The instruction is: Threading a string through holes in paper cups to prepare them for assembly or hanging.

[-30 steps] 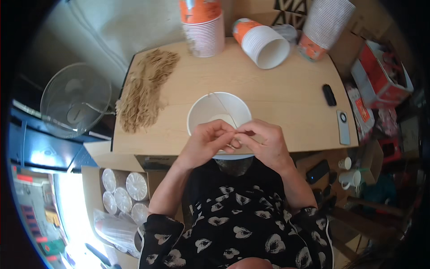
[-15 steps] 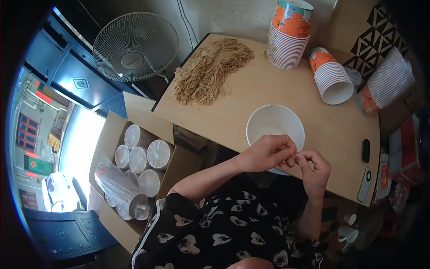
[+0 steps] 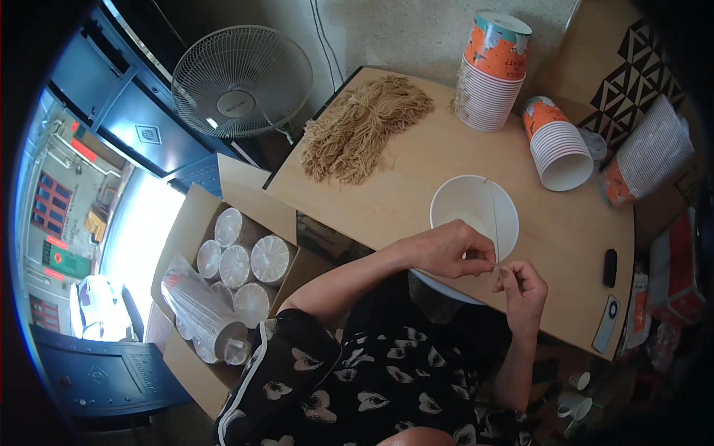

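A white paper bucket (image 3: 446,197) stands at the table's near edge, its mouth toward me. From its far rim a thin tan string (image 3: 494,215) runs across the opening to my hands. My left hand (image 3: 455,249) is closed in a pinch on the string in front of the bucket's near side. Close beside it, my right hand (image 3: 525,296) is also pinched, thumb against forefinger, at the string's end; the tip between the fingers is too small to see well. Farther back on the table lies a loose bundle of tan strings (image 3: 364,126).
Orange-printed paper buckets (image 3: 491,89) stand stacked at the back, with another stack (image 3: 561,152) lying beside them. A carton (image 3: 286,293) of wrapped white cups is left of the table, below a fan (image 3: 242,82). A black object (image 3: 610,267) lies near the right edge.
My hands have come slightly apart and the string now shows stretched across the bucket's mouth. The whole view has shifted a little, with things appearing lower and farther right.
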Available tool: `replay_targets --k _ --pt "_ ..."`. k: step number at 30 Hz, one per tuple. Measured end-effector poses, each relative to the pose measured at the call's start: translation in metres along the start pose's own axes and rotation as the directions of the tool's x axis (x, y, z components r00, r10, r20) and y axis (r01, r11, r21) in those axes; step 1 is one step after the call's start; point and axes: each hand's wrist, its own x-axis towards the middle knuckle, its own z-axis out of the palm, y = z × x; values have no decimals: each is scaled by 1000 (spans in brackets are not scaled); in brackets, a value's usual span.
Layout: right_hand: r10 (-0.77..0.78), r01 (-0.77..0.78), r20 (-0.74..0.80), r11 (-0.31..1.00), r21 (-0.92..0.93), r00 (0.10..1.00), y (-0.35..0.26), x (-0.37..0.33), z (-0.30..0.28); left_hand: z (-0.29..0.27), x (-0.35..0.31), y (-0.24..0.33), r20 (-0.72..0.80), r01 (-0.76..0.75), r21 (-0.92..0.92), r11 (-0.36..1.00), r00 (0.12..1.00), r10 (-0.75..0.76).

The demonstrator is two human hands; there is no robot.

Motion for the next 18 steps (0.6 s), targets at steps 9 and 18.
replay_targets --k 9,18 --pt "-11 17 -179 999 31 984 -5 10 -3 -6 -4 -4 -34 261 -499 827 947 -320" --pt "-62 57 59 995 77 996 -16 7 -4 5 6 4 45 279 -515 811 953 -299"
